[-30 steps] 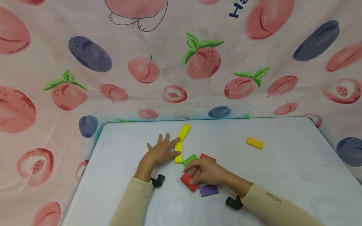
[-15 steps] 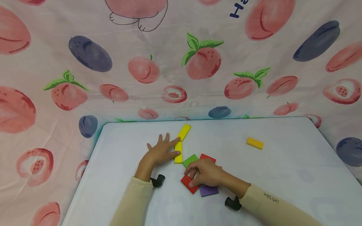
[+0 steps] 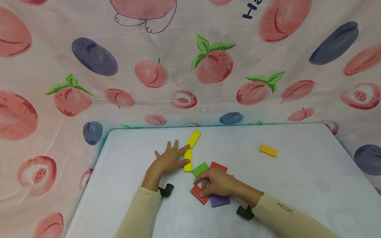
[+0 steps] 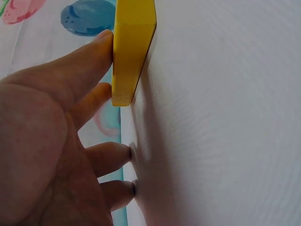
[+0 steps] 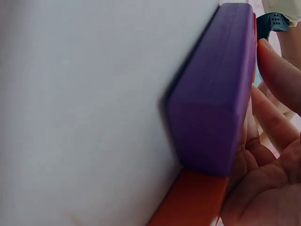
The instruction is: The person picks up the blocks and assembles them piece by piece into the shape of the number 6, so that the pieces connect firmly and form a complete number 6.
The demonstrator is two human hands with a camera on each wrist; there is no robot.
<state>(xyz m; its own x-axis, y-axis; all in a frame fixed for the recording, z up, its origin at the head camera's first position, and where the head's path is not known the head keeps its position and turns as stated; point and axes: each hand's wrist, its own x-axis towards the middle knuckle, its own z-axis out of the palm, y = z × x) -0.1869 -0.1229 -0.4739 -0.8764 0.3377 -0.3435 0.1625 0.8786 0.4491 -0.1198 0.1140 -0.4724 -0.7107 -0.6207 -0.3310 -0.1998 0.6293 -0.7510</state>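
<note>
In the head view, my left hand (image 3: 170,160) lies with spread fingers beside two yellow blocks set end to end. Its index finger touches the joint near the far yellow block (image 3: 194,138), and its thumb rests on the near yellow block (image 3: 188,165). My right hand (image 3: 220,181) bends over a ring-like cluster of blocks, thumb and fingers at a red block (image 3: 198,194), which it pinches at the cluster's left. Around that hand lie a green block (image 3: 200,169), another red block (image 3: 218,166) and a purple block (image 3: 220,201). The hand covers the cluster's middle.
An orange-yellow block (image 3: 268,150) lies apart at the right of the white table (image 3: 297,172). A red-orange block (image 5: 193,197) meets the purple block's end in the right wrist view. A fruit-patterned cloth (image 3: 178,59) hangs behind the table.
My right hand and the red block have shifted slightly toward the near side, and the block looks a little flatter now. The left hand and the yellow blocks stay put.
</note>
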